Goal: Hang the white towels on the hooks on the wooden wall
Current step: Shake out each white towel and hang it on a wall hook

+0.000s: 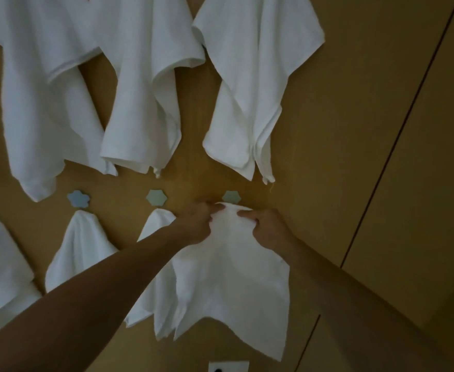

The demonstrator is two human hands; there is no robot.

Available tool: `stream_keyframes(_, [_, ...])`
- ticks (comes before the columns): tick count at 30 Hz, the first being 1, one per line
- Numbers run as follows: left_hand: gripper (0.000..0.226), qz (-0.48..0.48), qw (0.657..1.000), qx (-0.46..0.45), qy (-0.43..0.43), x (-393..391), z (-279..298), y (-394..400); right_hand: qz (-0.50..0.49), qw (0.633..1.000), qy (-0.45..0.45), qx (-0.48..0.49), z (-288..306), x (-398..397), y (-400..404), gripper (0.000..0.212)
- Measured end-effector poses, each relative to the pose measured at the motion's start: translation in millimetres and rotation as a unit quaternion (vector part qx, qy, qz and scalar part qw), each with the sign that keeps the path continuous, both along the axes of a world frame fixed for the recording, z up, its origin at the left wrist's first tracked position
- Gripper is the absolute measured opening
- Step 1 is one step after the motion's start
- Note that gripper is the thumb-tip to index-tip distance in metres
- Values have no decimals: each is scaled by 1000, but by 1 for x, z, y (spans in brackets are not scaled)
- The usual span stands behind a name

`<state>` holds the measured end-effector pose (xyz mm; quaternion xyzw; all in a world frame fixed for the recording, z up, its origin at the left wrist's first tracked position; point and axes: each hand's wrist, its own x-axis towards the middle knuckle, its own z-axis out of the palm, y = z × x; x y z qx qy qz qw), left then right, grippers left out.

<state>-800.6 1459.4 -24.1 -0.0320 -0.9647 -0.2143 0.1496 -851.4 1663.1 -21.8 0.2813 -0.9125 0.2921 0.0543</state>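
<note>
Both hands pinch the top fold of the white towel (228,267) against the wooden wall (328,157), the left hand (197,221) and the right hand (267,226) on either side of its peak. The hook (231,197) sits just above that peak, between the two grips and about equally near both, while the towel hangs straight down, so the coming move is probably a short lift upward.

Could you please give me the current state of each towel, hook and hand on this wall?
held towel: pinched at its top by both hands, just below the hook, not yet hung
right-end hook: bare
left hand: fingers pinching the towel
right hand: fingers pinching the towel
upper-row towels: hanging
neighbouring lower towels: hanging from their hooks
</note>
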Motion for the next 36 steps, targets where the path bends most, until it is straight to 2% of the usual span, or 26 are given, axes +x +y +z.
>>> stream_keyframes(3, [52,-4,999,-38,30,-22,-14,3,-16,1000,25,-6,-13,-22,-11,51])
stream_keyframes(6, [51,-19,995,-54,82,-29,-40,5,-35,993,42,-103,-37,-28,-16,37])
stream_keyframes(9, [59,9,997,20,72,-25,-62,16,-22,982,-3,-187,-72,-21,-30,37])
stream_keyframes(12, [47,37,984,151,87,-30,-67,34,-29,957,-79,-278,-94,-15,-51,41])
stream_keyframes(15, [39,90,970,206,93,-34,-65,41,-12,936,-138,-325,-98,-18,-58,43])
stream_keyframes(18, [33,101,959,238,118,-27,-59,50,32,942,-131,-307,-107,-18,-47,38])
stream_keyframes(21, [46,140,951,258,99,-19,-64,64,36,969,-71,-232,-126,-10,-34,41])
stream_keyframes(24, [57,184,945,261,72,-9,-82,70,40,978,-53,-200,-146,-7,-24,38])
stream_keyframes(27, [55,209,961,175,-34,8,-104,67,38,991,-56,-118,-166,-1,-11,40])
stream_keyframes(31, [71,205,958,105,-173,43,-129,61,21,993,-118,-1,-174,18,3,48])
stream_keyframes(33, [68,195,956,105,-192,60,-134,59,14,986,-156,63,-170,27,11,51])
stream_keyframes(36, [41,185,970,50,-152,79,-123,46,-17,986,-152,58,-152,47,16,42])
